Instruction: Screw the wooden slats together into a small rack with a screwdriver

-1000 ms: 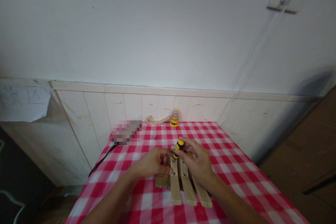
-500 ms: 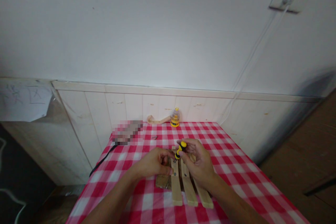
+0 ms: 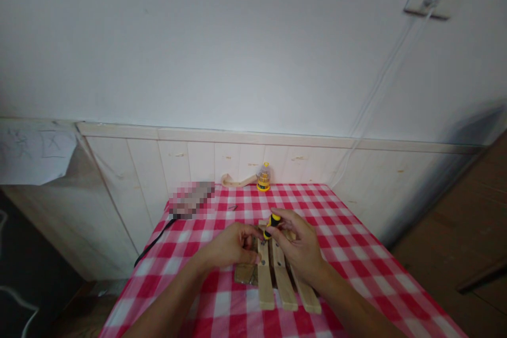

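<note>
My right hand [image 3: 300, 243] is closed around a yellow-and-black screwdriver [image 3: 272, 226], tilted with its lower end down at the leftmost wooden slat [image 3: 265, 288]. Dark screw heads show on that slat. My left hand [image 3: 233, 245] grips the same slat from its left side, thumb near a screw head. Two more slats lie alongside: a middle slat [image 3: 285, 290], also with a screw head, and a right slat [image 3: 309, 298] partly under my right hand. Beneath them sits a brown, shiny flat piece [image 3: 246, 274]. The screwdriver's tip is too small to make out.
A red-and-white checked cloth [image 3: 222, 309] covers the table. By the wall stand a yellow clear-topped bit container [image 3: 263, 178] and a curved wooden piece [image 3: 237, 181]. A small dark item [image 3: 233, 207] lies nearer. At left is a blurred-out object [image 3: 194, 200] with a black strap.
The screwdriver has turned a little in my right fingers, its handle now showing more black. My left hand stays on the slat.
</note>
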`<action>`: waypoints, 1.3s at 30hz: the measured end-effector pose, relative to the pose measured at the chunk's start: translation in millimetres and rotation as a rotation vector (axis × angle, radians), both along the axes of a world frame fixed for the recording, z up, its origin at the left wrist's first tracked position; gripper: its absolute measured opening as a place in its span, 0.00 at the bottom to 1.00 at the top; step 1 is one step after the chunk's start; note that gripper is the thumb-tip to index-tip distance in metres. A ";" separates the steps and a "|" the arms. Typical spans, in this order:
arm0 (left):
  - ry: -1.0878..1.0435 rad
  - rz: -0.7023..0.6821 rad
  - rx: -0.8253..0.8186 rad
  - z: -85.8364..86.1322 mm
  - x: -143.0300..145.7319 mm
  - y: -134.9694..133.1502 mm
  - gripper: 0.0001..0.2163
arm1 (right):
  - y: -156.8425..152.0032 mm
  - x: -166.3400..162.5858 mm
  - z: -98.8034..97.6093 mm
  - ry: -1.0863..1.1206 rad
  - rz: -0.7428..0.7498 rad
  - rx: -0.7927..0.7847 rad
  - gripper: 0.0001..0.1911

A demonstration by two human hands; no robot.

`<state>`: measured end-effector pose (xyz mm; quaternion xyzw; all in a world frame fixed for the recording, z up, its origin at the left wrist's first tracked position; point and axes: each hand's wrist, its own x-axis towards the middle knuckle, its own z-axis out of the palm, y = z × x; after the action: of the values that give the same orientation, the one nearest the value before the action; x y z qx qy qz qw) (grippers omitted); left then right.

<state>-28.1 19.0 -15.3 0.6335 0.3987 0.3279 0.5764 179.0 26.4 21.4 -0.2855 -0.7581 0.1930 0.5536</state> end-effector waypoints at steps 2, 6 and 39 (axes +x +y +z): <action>0.007 0.002 -0.002 1.1 -0.2 -0.5 0.24 | -0.9 0.7 1.2 -0.019 -0.001 0.031 0.14; 0.019 -0.005 -0.007 3.7 -0.5 -1.5 0.24 | -4.3 3.1 4.9 -0.077 0.023 0.099 0.18; -0.075 -0.062 0.007 12.0 1.6 -4.6 0.17 | -19.2 6.4 23.8 -0.099 0.355 -0.119 0.15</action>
<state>-26.5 14.5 -3.3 0.6350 0.3555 0.3349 0.5986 185.3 7.2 45.2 -0.1887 -0.8103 0.3175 0.4550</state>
